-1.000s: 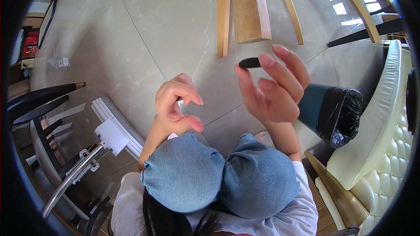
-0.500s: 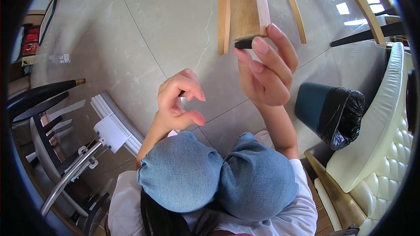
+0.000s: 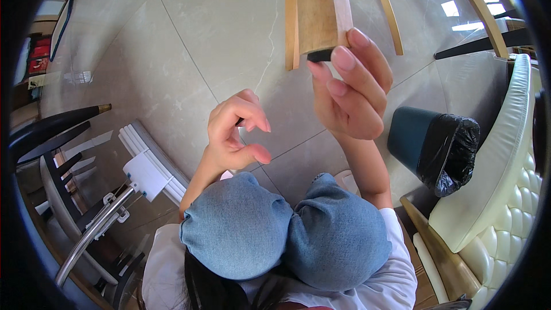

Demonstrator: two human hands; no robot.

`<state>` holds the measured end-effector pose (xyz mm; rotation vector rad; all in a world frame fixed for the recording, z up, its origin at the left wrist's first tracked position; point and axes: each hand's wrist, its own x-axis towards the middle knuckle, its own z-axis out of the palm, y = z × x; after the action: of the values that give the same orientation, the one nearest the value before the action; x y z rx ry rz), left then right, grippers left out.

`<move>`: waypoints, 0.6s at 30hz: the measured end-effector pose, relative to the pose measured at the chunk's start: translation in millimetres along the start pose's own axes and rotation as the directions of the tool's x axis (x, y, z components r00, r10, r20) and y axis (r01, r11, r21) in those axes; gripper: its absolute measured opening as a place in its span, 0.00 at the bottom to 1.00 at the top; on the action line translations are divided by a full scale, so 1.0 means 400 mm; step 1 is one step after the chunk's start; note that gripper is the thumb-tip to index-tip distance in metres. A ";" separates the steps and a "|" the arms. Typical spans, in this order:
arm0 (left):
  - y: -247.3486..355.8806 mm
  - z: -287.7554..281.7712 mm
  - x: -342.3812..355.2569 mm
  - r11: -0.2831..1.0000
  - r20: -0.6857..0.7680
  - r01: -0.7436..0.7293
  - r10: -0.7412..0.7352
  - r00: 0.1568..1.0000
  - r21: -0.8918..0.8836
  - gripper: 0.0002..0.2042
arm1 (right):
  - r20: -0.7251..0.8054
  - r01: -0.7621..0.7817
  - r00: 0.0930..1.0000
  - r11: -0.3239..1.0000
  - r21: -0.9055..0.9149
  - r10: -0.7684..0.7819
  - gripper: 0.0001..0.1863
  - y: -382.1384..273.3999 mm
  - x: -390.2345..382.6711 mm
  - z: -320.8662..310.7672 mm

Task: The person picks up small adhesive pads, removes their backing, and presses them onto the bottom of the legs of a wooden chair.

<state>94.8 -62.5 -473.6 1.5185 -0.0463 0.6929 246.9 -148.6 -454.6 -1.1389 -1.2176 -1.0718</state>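
Observation:
Up at the end of a wooden furniture leg (image 3: 317,17), my right hand (image 3: 353,95) pinches a thin black pad (image 3: 319,55). The pad lies against the leg's end face, and my forefinger touches the leg's pale side edge. My left hand (image 3: 232,126) hovers above the floor before my knees, its fingers curled and its thumb apart from them. A small black piece (image 3: 239,121) shows between those curled fingers; most of it is hidden.
Other slim wooden legs (image 3: 385,8) flank the worked leg. A dark blue bin (image 3: 410,138) with a black bag stands right, beside a cream tufted seat (image 3: 513,195). At left are a white folded rack (image 3: 150,172) with a metal tube and a dark chair leg (image 3: 63,123).
The wooden leg and black pad have shifted very slightly up in the view, the right fingers moving with them. The left hand has barely moved.

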 end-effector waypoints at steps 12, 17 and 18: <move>-0.001 0.002 -0.001 1.000 -0.002 0.006 -0.005 1.000 0.008 0.25 | 0.004 0.010 1.000 1.000 0.015 -0.010 0.13 0.005 0.000 0.005; 0.000 0.006 0.000 1.000 -0.012 0.009 -0.009 1.000 -0.003 0.25 | 0.011 0.009 1.000 1.000 0.020 -0.009 0.12 0.005 -0.001 0.002; 0.000 0.006 0.000 1.000 -0.010 0.012 -0.012 1.000 -0.003 0.25 | 0.006 0.002 1.000 1.000 0.023 -0.002 0.13 0.005 0.000 0.003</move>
<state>95.8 -64.7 -473.3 1.5109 -0.0303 0.6904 248.5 -147.0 -454.6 -1.1242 -1.2330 -1.0537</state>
